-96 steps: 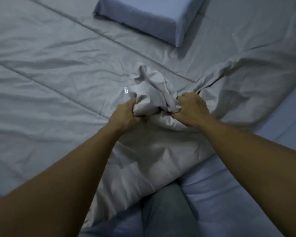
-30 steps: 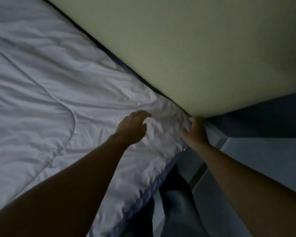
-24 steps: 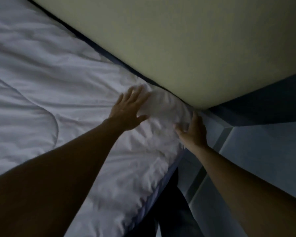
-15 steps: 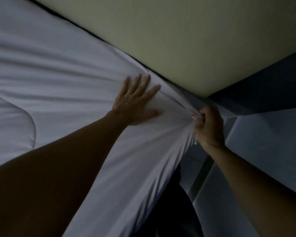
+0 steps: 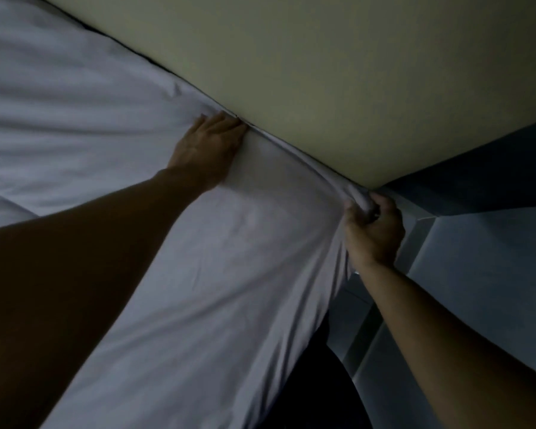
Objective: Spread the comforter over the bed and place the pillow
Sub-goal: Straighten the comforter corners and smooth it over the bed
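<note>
comforter [image 5: 198,274] covers the bed surface across the left and centre of the view, pale and drawn taut, with creases radiating from the far corner. its far edge runs along the base of a yellowish wall [image 5: 338,72]. left hand [image 5: 206,150] lies palm down on the comforter, fingers extended and close together, fingertips touching the seam where fabric meets wall; it grips nothing. right hand [image 5: 373,232] is closed in a fist around the bunched corner of the comforter, at the point where the wall ends, a roll of fabric showing above the knuckles. fabric between the two hands is stretched tight. comforter edge hangs down below the right hand. beside it, a grey panel [image 5: 477,274] and a dark lower region are visible; lighting is too dim to identify them. pillow is out of view.
</note>
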### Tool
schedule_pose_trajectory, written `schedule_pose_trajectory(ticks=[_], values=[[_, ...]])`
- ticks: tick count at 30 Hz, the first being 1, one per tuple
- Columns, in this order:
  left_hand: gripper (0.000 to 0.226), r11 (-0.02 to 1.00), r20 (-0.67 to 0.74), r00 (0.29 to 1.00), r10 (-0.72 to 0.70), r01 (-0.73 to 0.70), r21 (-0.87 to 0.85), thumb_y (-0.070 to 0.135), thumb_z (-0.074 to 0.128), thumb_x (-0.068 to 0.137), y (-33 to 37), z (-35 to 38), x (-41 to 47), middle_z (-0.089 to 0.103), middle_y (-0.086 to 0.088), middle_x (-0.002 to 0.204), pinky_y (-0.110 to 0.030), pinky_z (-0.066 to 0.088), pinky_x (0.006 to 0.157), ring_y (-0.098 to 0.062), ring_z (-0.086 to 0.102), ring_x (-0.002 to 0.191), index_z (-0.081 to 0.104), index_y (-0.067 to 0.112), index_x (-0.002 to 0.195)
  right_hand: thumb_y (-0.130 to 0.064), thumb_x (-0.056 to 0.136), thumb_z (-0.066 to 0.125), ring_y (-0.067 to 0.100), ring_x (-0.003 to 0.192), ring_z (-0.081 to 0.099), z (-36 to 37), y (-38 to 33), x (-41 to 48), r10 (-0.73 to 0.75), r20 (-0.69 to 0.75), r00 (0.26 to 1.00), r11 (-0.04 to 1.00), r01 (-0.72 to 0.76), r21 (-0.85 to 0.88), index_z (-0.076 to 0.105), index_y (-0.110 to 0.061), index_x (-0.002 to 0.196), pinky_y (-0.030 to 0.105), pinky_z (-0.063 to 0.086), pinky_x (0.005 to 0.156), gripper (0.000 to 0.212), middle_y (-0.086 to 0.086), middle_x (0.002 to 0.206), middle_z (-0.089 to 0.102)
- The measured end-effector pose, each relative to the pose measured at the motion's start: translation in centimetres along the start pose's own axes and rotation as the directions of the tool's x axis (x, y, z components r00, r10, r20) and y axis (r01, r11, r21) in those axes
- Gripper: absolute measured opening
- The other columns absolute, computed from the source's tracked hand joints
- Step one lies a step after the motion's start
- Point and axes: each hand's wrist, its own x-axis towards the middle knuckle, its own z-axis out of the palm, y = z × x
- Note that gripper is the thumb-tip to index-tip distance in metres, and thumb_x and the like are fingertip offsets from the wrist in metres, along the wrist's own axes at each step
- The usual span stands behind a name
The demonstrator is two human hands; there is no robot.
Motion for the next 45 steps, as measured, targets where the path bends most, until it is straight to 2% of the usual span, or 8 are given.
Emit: schedule_pose_trajectory(ticks=[4, 12, 19, 23, 32, 39, 41, 45], values=[[0.048, 0.997, 0.066, 0.996, -0.055, 0.059, -0.052, 0.021, 0.031, 0.106, 0.2, 1.2, 0.8, 0.033, -0.009, 0.160, -0.054, 0.012, 0.122, -0.035, 0.022, 0.149, 0.033, 0.013, 0.153, -0.022, 0.084, 0.080, 0.019, 0.095, 0.063, -0.4, 0.4, 1.6, 0.013, -0.082, 0.997, 0.999, -0.009, 0.045, 0.067, -0.009, 0.111, -0.002, 0.034, 0.055, 0.033, 0.003, 0.105, 0.066], [0.049, 0.972, -0.096, 0.990, -0.103, 0.080, -0.220, 0.014, 0.048, 0.098, 5.0, -2.8, -3.9, 0.041, -0.017, 0.153, -0.044, 0.020, 0.121, -0.033, 0.036, 0.143, 0.043, 0.005, 0.146, -0.025, 0.091, 0.071, 0.022, 0.116, 0.056, -1.1, -0.3, -3.6, 0.070, -0.158, 0.985, 0.993, -0.053, 0.105, 0.040, -0.011, 0.145, 0.025, 0.049, 0.088, 0.064, 0.012, 0.140, 0.047], [0.040, 0.953, -0.075, 0.962, -0.262, 0.246, -0.178, 0.054, 0.056, 0.088, 13.5, 0.4, -19.8, 0.059, -0.011, 0.094, -0.043, 0.039, 0.076, -0.035, 0.056, 0.087, 0.063, 0.015, 0.091, -0.036, 0.090, 0.067, 0.032, 0.108, 0.063, -0.7, 0.7, -9.6, 0.255, -0.037, 0.966, 0.965, -0.252, 0.079, 0.050, -0.014, 0.131, 0.044, 0.055, 0.092, 0.049, 0.012, 0.127, 0.062], [0.065, 0.971, 0.139, 0.974, -0.180, 0.198, -0.136, 0.076, 0.062, 0.070, 16.5, 2.6, -27.6, 0.066, -0.007, 0.097, -0.041, 0.045, 0.078, -0.033, 0.061, 0.088, 0.068, 0.016, 0.091, -0.027, 0.087, 0.074, 0.028, 0.104, 0.065, -1.5, 0.3, -8.4, 0.190, -0.043, 0.981, 0.981, -0.188, 0.047, 0.060, -0.009, 0.122, 0.034, 0.054, 0.090, 0.042, 0.012, 0.120, 0.067], [0.019, 0.981, 0.165, 0.983, -0.082, 0.109, -0.163, 0.026, 0.048, 0.076, 19.6, 6.1, -30.2, 0.069, 0.002, 0.081, -0.026, 0.043, 0.045, -0.021, 0.068, 0.065, 0.064, 0.022, 0.084, -0.016, 0.077, 0.084, 0.022, 0.088, 0.065, -3.3, 1.7, -7.2, 0.234, -0.069, 0.970, 0.957, -0.217, 0.194, 0.066, -0.009, 0.110, 0.025, 0.051, 0.075, 0.038, 0.014, 0.111, 0.071], [0.049, 0.879, 0.489, 0.860, -0.146, 0.339, -0.335, 0.040, 0.028, 0.092, 19.5, 3.3, -29.9, 0.067, -0.006, 0.098, -0.031, 0.050, 0.075, -0.027, 0.068, 0.091, 0.061, 0.014, 0.117, -0.009, 0.090, 0.069, 0.033, 0.115, 0.063, -4.0, 0.3, -7.9, 0.213, -0.020, 0.977, 0.976, -0.214, -0.042, 0.058, -0.007, 0.129, 0.024, 0.045, 0.085, 0.041, 0.016, 0.132, 0.062], [0.069, 0.900, 0.491, 0.860, -0.137, 0.315, -0.302, 0.048, 0.010, 0.094, 19.1, 1.7, -30.3, 0.059, -0.011, 0.130, -0.037, 0.046, 0.092, -0.033, 0.058, 0.115, 0.056, 0.015, 0.133, -0.005, 0.094, 0.058, 0.034, 0.124, 0.057, -4.3, -0.6, -9.1, 0.064, 0.018, 0.998, 0.984, -0.060, -0.165, 0.047, -0.009, 0.141, 0.030, 0.045, 0.093, 0.049, 0.017, 0.143, 0.052], [0.031, 0.771, 0.468, 0.818, -0.333, 0.522, -0.364, 0.032, 0.040, 0.103, 18.2, -1.3, -31.3, 0.060, -0.012, 0.129, -0.040, 0.049, 0.091, -0.035, 0.060, 0.111, 0.051, 0.018, 0.127, -0.009, 0.091, 0.055, 0.034, 0.131, 0.048, -4.3, -2.7, -13.0, -0.234, 0.326, 0.916, 0.905, 0.328, -0.271, 0.039, -0.016, 0.147, 0.046, 0.046, 0.108, 0.059, 0.013, 0.150, 0.041]])
